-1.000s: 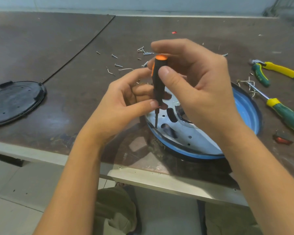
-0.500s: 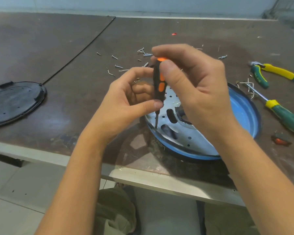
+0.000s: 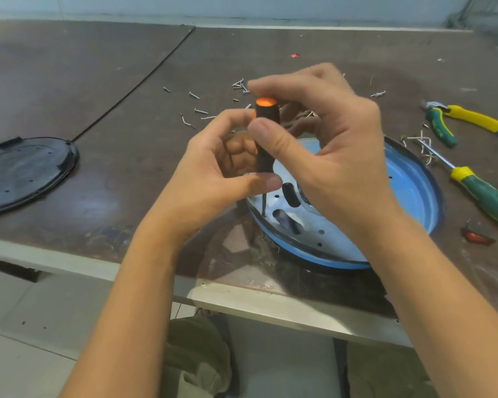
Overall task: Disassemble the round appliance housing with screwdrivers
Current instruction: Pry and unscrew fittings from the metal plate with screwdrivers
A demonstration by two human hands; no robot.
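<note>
One black-and-orange screwdriver stands upright, tip down at the blue round housing's left edge, its handle pinched between thumb and curled fingers of left hand and right hand; a second, green-handled screwdriver lies right of the housing.

- A single view: a wide-angle camera worn on the person's head faces forward and steeply down.
- It sits close. Both forearms enter from the bottom edge, and the left hand and right hand meet near mid-frame.
- The desk fills the upper part, and the floor and lap show beneath.
</note>
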